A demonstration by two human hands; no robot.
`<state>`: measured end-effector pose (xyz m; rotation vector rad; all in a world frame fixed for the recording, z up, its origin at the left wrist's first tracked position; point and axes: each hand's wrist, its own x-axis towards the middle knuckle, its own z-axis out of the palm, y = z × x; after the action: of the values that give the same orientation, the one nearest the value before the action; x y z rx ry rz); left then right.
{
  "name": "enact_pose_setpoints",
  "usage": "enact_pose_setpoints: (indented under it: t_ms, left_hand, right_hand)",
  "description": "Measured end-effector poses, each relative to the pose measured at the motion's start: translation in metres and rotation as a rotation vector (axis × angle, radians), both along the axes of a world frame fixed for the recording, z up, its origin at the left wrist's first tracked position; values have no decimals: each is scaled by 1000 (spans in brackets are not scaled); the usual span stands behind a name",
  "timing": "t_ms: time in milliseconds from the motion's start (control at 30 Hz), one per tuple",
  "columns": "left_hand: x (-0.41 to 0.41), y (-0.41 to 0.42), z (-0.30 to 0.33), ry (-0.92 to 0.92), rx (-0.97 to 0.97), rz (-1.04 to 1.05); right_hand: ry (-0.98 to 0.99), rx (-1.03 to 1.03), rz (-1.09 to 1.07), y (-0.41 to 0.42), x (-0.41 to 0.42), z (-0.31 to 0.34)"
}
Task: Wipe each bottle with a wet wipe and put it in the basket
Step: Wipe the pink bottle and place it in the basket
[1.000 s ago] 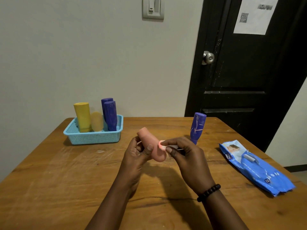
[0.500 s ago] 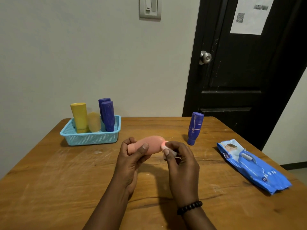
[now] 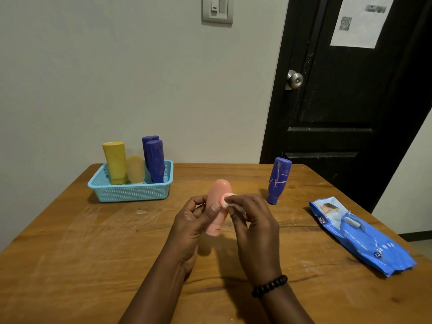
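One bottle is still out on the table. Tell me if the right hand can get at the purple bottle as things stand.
Probably yes: the purple bottle stands alone, nothing between it and the right hand. But that hand pinches the wipe.

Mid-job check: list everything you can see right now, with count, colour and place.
pink bottle: 1, pink, held above the table centre
wet wipe: 1, white, pressed against the pink bottle
purple bottle on table: 1, purple, standing cap-down, right of centre
basket: 1, light blue, far left of the table
bottles in basket: 4, two yellow, two purple, upright
wipes pack: 1, blue, right side of the table
table: 1, brown wood
door: 1, black, behind the table, paper sheet on it
light switch: 1, grey, on the wall
left hand: grip on the pink bottle
right hand: pinches the wet wipe, beaded bracelet on wrist
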<state>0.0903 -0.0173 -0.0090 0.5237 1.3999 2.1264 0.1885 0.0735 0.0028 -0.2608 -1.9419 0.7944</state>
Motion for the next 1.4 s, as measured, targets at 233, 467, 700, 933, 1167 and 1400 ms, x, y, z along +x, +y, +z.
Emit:
enact_pose_setpoints:
  t_ms: [233, 467, 700, 933, 1167, 1400]
  left_hand:
    - [-12, -2, -1, -45, 63, 163]
    - [-19, -26, 18, 221, -66, 471]
    - [-76, -81, 41, 402, -222, 750]
    - [-163, -105, 55, 645, -563, 871]
    - [-213, -99, 36, 640, -915, 791]
    - [-233, -102, 30, 653, -1097, 713]
  right_hand:
    - [-150, -193, 166, -7, 2, -20]
    - [-226, -490, 156, -1, -7, -32]
    - [-319, -517, 245, -10, -33, -25]
    - [-279, -574, 308, -19, -45, -25]
    - [-263, -615, 318, -13, -67, -23]
    - [-271, -613, 367, -18, -86, -29]
